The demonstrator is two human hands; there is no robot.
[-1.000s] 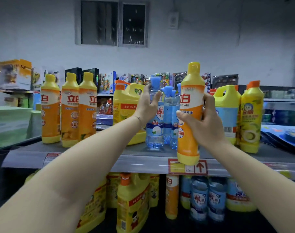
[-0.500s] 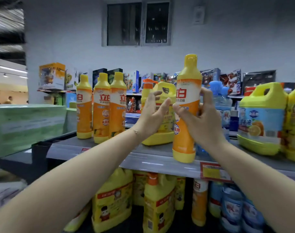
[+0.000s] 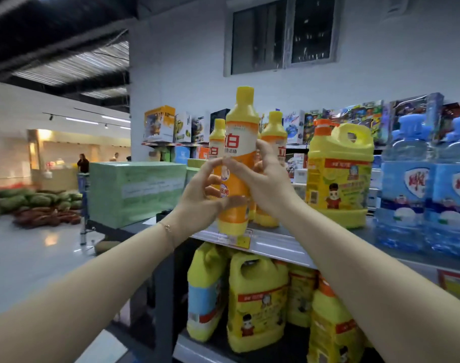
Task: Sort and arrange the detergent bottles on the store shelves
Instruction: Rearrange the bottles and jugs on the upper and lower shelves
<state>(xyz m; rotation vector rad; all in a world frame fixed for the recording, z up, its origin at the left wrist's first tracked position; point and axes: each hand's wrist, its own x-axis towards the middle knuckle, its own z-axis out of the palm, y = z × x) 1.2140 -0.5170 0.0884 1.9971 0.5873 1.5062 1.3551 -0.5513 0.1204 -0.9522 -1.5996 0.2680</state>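
We hold the orange detergent bottle (image 3: 238, 163) upright in both hands: the right hand (image 3: 265, 183) wraps its back and side, the left hand (image 3: 201, 199) pinches its front with curled fingers. Its base hangs just over the front edge of the upper shelf (image 3: 284, 244), in front of the matching orange bottles (image 3: 273, 142) standing there. To place it well, we judge we should keep it vertical, carry it in beside that row with the label facing out, set the base flat behind the shelf lip, and avoid nudging the neighbours or the yellow jug (image 3: 339, 176) over.
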